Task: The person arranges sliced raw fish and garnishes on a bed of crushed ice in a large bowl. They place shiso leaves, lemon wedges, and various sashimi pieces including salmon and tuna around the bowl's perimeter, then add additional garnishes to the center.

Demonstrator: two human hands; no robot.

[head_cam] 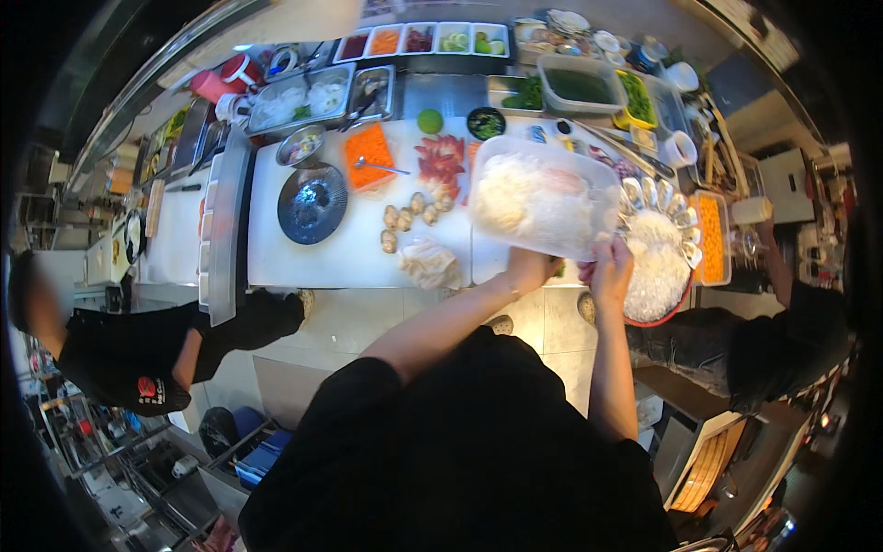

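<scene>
A translucent plastic tub (545, 196) with pale shredded and whitish contents is raised over the white cutting board (310, 265). My right hand (610, 269) grips its near right corner. Beneath the near edge lies my left hand (534, 269), its fingers partly hidden by the tub; whether they hold it cannot be told. Left of the tub are sliced red seafood (441, 162), several small shellfish (416, 209) and a crumpled white cloth (428, 262). Oysters on the half shell (669, 196) rim a red-edged basin of crushed ice (652, 276) at the right.
A dark round plate (312, 203), a tray of orange roe (369, 157) with a spoon, and a lime (430, 121) stand on the board. Behind are a herb tub (579, 83) and garnish trays (419, 40). One person (131, 359) stands left, another (779, 338) right.
</scene>
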